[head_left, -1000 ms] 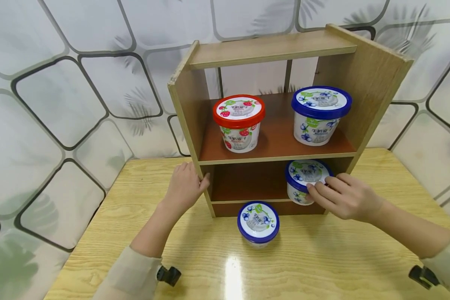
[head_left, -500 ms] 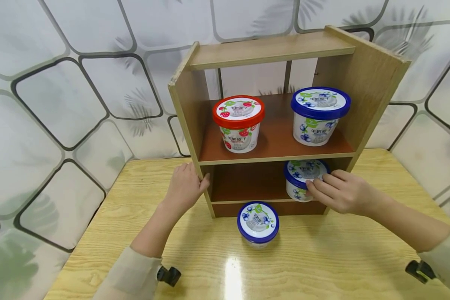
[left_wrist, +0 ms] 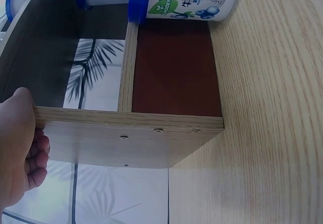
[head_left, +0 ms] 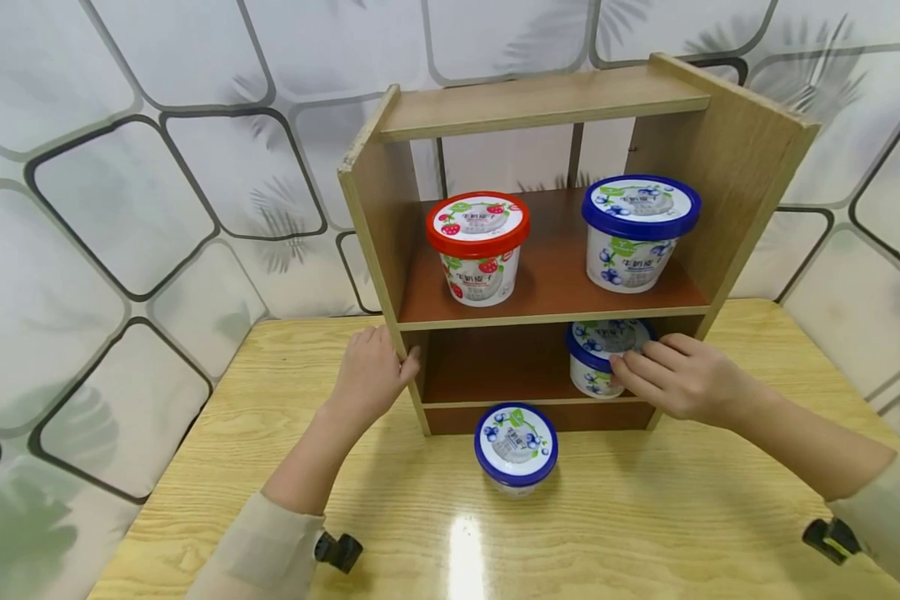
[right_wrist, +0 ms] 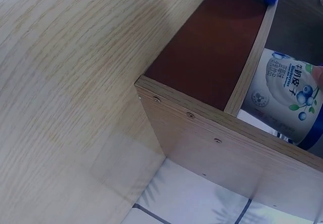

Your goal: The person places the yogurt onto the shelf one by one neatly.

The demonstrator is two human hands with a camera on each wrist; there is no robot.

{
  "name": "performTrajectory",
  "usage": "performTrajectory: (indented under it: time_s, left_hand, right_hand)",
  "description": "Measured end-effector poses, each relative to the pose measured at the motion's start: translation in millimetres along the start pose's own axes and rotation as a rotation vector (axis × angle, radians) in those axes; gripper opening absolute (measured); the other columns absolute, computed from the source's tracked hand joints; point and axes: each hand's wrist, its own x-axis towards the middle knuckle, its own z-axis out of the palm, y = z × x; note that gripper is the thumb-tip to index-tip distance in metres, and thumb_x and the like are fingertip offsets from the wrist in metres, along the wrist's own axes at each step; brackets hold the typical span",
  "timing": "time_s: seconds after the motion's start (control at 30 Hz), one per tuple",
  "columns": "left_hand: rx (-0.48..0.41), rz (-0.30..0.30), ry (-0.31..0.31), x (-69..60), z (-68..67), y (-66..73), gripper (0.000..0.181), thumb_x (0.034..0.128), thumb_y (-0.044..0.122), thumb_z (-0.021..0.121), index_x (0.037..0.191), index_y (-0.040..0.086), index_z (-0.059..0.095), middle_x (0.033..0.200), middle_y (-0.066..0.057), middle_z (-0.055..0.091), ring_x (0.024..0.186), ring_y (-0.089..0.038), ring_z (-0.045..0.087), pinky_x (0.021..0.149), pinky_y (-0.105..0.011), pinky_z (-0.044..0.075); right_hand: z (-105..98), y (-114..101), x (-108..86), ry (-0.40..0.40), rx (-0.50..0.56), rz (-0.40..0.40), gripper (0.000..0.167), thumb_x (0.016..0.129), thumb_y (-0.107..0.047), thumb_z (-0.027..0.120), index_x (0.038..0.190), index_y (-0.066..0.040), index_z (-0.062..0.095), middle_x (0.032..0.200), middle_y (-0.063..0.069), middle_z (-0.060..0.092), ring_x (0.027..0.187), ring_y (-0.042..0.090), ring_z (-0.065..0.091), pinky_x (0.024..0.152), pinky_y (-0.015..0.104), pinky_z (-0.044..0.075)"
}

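Note:
My left hand (head_left: 371, 375) grips the left side panel of a small wooden shelf unit (head_left: 363, 183); in the left wrist view the thumb lies inside the panel and the curled fingers outside. A blueberry tub with a blue lid (head_left: 598, 343) stands on the lower shelf at the right. My right hand (head_left: 678, 379) holds that tub at its front and right side, covering part of the lid and wall. In the right wrist view, the tub (right_wrist: 287, 88) sits upright against the shelf board, with only a bit of the hand showing at the frame's edge.
Another blue-lidded tub (head_left: 516, 446) stands on the wooden table (head_left: 390, 517) in front of the unit. The upper shelf bears a red-lidded strawberry tub (head_left: 480, 250) at left and a blue-lidded tub (head_left: 641, 233) at right. A patterned wall covering (head_left: 195, 192) rises behind.
My right hand has pushed the lower-shelf blueberry tub slightly back and a little left, deeper into the shelf. The left hand and the other tubs stay put.

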Motion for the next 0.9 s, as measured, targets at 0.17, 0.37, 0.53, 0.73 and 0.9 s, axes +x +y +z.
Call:
performTrajectory:
  time_s: [0.17, 0.37, 0.53, 0.73, 0.9]
  left_hand:
    - [0.003, 0.011, 0.016, -0.6, 0.9, -0.8, 0.022, 0.0851, 0.023, 0.058, 0.076, 0.005, 0.048, 0.066, -0.009, 0.05, 0.07, -0.031, 0.053, 0.07, -0.043, 0.043]
    - [0.004, 0.031, 0.037, -0.6, 1.4, -0.7, 0.021, 0.0849, 0.022, 0.058, 0.077, 0.004, 0.048, 0.066, -0.01, 0.051, 0.07, -0.032, 0.053, 0.069, -0.043, 0.043]
    - [0.006, 0.039, 0.036, -0.5, 0.3, 0.2, 0.022, 0.0849, 0.022, 0.058, 0.075, 0.005, 0.048, 0.066, -0.01, 0.051, 0.069, -0.032, 0.053, 0.069, -0.043, 0.044]
    - [0.008, 0.032, 0.028, -0.5, 0.6, -0.6, 0.022, 0.0849, 0.023, 0.058, 0.076, 0.004, 0.049, 0.067, -0.01, 0.052, 0.07, -0.032, 0.054, 0.069, -0.044, 0.044]
    - [0.01, 0.032, 0.02, -0.4, 1.0, -1.0, 0.022, 0.0853, 0.023, 0.057, 0.077, 0.004, 0.049, 0.067, -0.01, 0.051, 0.07, -0.031, 0.054, 0.069, -0.043, 0.044]
  right_hand:
    - [2, 0, -2.5, -0.008, -0.002, 0.018, 0.028, 0.099, -0.007, 0.041, 0.091, 0.003, 0.066, 0.078, 0.012, 0.066, 0.06, 0.025, 0.059, 0.048, 0.035, 0.047]
    - [3, 0, -0.7, 0.015, -0.018, 0.038, 0.03, 0.099, -0.011, 0.043, 0.089, 0.003, 0.067, 0.076, 0.012, 0.066, 0.059, 0.025, 0.058, 0.047, 0.036, 0.045]
    - [3, -2, 3.4, 0.038, -0.032, 0.062, 0.037, 0.1, -0.022, 0.043, 0.086, 0.002, 0.067, 0.072, 0.013, 0.066, 0.055, 0.026, 0.057, 0.043, 0.035, 0.044]
    - [-1, -4, 9.8, 0.069, -0.023, 0.064, 0.038, 0.099, -0.024, 0.045, 0.083, 0.002, 0.068, 0.068, 0.012, 0.066, 0.052, 0.026, 0.058, 0.043, 0.036, 0.045]
    - [-5, -7, 17.1, 0.102, -0.02, 0.044, 0.036, 0.098, -0.023, 0.048, 0.079, 0.0, 0.068, 0.066, 0.011, 0.065, 0.05, 0.024, 0.057, 0.042, 0.034, 0.046]
